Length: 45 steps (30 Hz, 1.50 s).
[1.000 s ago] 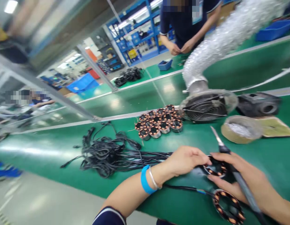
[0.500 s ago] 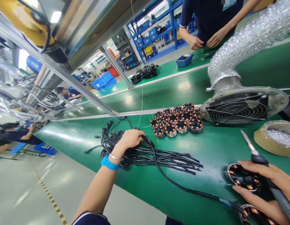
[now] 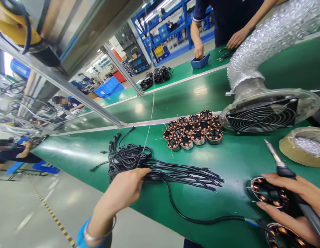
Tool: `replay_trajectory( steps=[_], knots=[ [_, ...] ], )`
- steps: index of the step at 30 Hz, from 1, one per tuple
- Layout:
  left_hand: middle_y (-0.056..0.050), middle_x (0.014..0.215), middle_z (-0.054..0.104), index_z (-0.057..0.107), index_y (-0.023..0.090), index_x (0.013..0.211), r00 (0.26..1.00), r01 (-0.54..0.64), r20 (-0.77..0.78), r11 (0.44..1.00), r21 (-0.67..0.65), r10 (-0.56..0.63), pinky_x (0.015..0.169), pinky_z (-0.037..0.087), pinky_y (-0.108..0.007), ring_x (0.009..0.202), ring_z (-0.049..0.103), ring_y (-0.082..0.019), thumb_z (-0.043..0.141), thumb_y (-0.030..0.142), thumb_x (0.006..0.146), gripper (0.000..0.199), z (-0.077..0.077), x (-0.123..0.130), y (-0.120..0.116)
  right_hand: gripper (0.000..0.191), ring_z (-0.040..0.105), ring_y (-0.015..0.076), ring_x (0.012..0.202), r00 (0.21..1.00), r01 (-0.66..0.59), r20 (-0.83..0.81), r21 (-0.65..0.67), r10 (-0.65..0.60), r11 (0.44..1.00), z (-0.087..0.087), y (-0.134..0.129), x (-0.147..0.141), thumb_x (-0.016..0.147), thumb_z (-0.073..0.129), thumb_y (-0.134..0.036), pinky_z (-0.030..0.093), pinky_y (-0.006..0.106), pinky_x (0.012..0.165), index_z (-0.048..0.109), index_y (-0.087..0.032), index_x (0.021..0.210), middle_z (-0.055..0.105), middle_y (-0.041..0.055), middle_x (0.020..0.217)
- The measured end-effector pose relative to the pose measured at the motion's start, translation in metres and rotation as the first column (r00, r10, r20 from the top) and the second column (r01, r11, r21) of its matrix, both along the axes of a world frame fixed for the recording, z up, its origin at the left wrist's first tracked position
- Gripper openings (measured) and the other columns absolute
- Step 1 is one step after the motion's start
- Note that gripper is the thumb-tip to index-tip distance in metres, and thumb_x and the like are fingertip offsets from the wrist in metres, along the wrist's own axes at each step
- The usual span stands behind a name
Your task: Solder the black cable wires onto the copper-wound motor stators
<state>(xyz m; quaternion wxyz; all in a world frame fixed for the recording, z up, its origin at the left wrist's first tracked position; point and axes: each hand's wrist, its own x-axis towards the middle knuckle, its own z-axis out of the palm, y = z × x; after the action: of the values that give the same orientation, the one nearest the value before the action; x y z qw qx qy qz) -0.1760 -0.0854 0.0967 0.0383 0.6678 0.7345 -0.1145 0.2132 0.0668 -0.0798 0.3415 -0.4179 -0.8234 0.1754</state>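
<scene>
My left hand is at the near side of a heap of black cables, its fingers closed round a black cable. That cable curves along the bench to a copper-wound stator at the bottom right, its coloured wires showing near that end. My right hand grips a soldering iron, tip pointing up and away. The thumb and a finger of this hand also hold a second stator by its rim. Stripped cable ends fan out between my hands.
Several stators stand in rows by the bench's back rail. A fume fan with a foil duct is at the right, beside a round container. Across the bench a co-worker's hand reaches into a blue tray.
My left hand has come nearer to me, off the top of the heap, and the cable bends more loosely. My right hand stays put. The co-worker's hand has moved into the blue tray.
</scene>
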Motion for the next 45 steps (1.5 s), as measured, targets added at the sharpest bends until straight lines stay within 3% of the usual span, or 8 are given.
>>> replay_trajectory(
  steps=[8,14,21,24,27,29,34,45],
  knots=[
    [-0.006,0.097,0.074,0.072,0.022,0.094,0.923,0.07,0.382,0.997,-0.036,-0.051,0.077,0.047,-0.032,0.09,0.067,-0.026,0.054,0.029,0.09,0.02,-0.06,0.051,0.089,0.038,0.071,0.0241,0.09,0.987,-0.158,0.071,0.172,0.147,0.972,0.023,-0.002,-0.003,0.088,0.063,-0.039,0.058,0.032,0.086,0.051,-0.028,0.122,0.067,0.0086,0.11],
    [0.0,0.067,0.064,0.067,0.018,0.08,0.845,-0.061,0.531,0.976,0.209,-0.061,0.06,0.043,-0.023,0.061,0.056,-0.014,0.055,0.026,0.088,0.016,-0.045,0.022,0.093,0.044,0.069,0.0273,0.094,0.977,-0.191,-0.063,0.169,0.204,0.967,0.022,-0.001,-0.007,0.082,0.068,-0.045,0.06,0.036,0.076,0.055,-0.024,0.119,0.068,0.0091,0.11],
    [0.008,0.049,0.032,0.048,0.02,0.064,0.824,-0.468,0.38,-0.127,0.875,-0.421,0.036,0.02,-0.02,0.037,0.025,-0.008,0.049,0.014,0.085,0.022,0.066,-0.02,0.087,0.038,0.071,0.0265,0.091,0.981,-0.191,-0.013,0.083,0.193,0.978,0.014,-0.001,-0.002,0.086,0.065,-0.039,0.061,0.032,0.076,0.054,-0.031,0.121,0.067,0.0083,0.11],
    [0.005,0.055,0.047,0.047,0.019,0.059,0.9,-0.233,0.087,-0.301,0.925,-0.427,0.047,0.033,-0.019,0.048,0.041,-0.008,0.053,0.012,0.085,0.027,0.074,0.015,0.091,0.036,0.07,0.0283,0.093,0.982,-0.185,-0.012,0.088,0.187,0.979,0.01,0.001,-0.002,0.087,0.061,-0.038,0.062,0.033,0.076,0.054,-0.03,0.121,0.066,0.0091,0.111],
    [0.003,0.063,0.058,0.06,0.017,0.07,0.769,-0.01,0.452,0.698,0.716,-0.452,0.052,0.038,-0.021,0.055,0.049,-0.01,0.06,0.018,0.086,0.016,0.028,0.062,0.097,0.043,0.071,0.0275,0.089,0.979,-0.195,-0.033,0.167,0.203,0.967,0.019,0.003,-0.004,0.081,0.069,-0.041,0.063,0.035,0.075,0.055,-0.027,0.12,0.069,0.0092,0.109],
    [0.004,0.056,0.051,0.057,0.018,0.07,0.653,0.116,0.696,0.947,0.299,-0.3,0.048,0.032,-0.021,0.05,0.044,-0.009,0.053,0.025,0.092,0.024,-0.016,0.088,0.1,0.048,0.071,0.0275,0.093,0.978,-0.168,-0.093,0.18,0.186,0.969,0.033,0.003,-0.006,0.08,0.069,-0.045,0.062,0.036,0.077,0.054,-0.024,0.12,0.069,0.0106,0.111],
    [0.003,0.058,0.048,0.051,0.019,0.072,0.647,0.215,0.719,0.966,0.145,-0.253,0.055,0.03,-0.024,0.055,0.044,-0.012,0.046,0.03,0.095,0.027,-0.082,0.113,0.105,0.03,0.07,0.0152,0.078,0.959,-0.098,-0.269,-0.03,0.087,0.995,0.068,-0.005,-0.017,0.085,0.063,-0.028,0.059,0.022,0.069,0.055,-0.023,0.113,0.071,0.0027,0.093],
    [-0.007,0.089,0.062,0.066,0.018,0.098,0.454,0.292,0.837,0.939,0.184,-0.305,0.08,0.042,-0.03,0.086,0.056,-0.019,0.035,0.035,0.1,0.035,-0.059,0.136,0.118,0.027,0.068,0.0124,0.075,0.86,-0.253,-0.437,0.087,0.265,0.964,0.087,-0.01,-0.047,0.085,0.058,-0.007,0.057,0.023,0.071,0.057,-0.025,0.105,0.07,-0.0003,0.088]
  ],
)
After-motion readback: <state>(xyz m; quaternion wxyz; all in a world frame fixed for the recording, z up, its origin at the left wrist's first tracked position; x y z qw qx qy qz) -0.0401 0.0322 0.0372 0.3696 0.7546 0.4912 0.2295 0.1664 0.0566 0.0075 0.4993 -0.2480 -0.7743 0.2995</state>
